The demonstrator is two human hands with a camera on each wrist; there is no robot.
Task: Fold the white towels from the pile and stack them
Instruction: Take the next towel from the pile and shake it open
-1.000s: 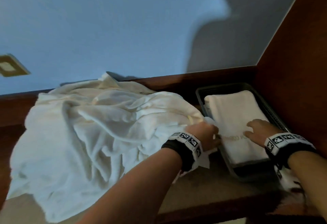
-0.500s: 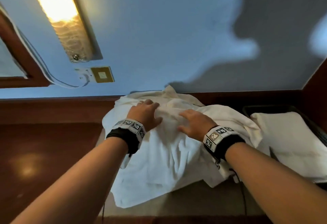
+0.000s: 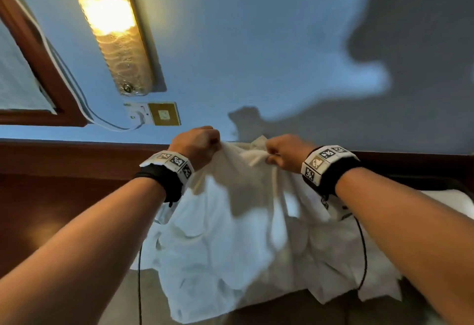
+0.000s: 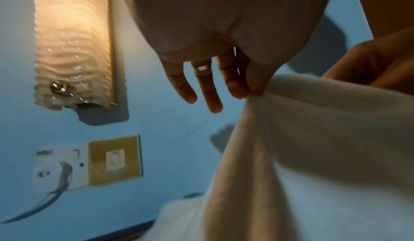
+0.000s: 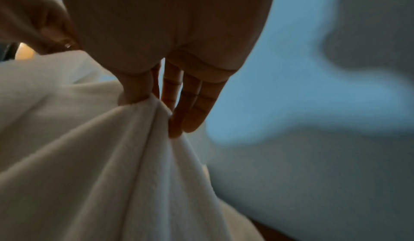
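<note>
A white towel (image 3: 238,212) hangs lifted from the rumpled pile (image 3: 230,281) on the wooden surface. My left hand (image 3: 198,145) pinches its upper edge between thumb and finger; the other fingers point loosely down in the left wrist view, where my left hand (image 4: 253,92) meets the towel (image 4: 313,138). A short way to the right my right hand (image 3: 278,154) pinches the same edge, seen close as my right hand (image 5: 143,99) bunching the towel (image 5: 100,156). A folded white towel (image 3: 456,201) lies at the far right edge.
A blue wall (image 3: 256,42) stands right behind the pile, with a lit wall lamp (image 3: 112,24), a brass switch plate (image 3: 164,114) and a white socket with a cable (image 3: 136,117). Dark wooden surface (image 3: 51,209) extends to the left. Thin black wires hang from both wristbands.
Both hands moved from the folded towel in the tray to the pile, lay flat on it, and now pinch a towel's edge and have raised it.
</note>
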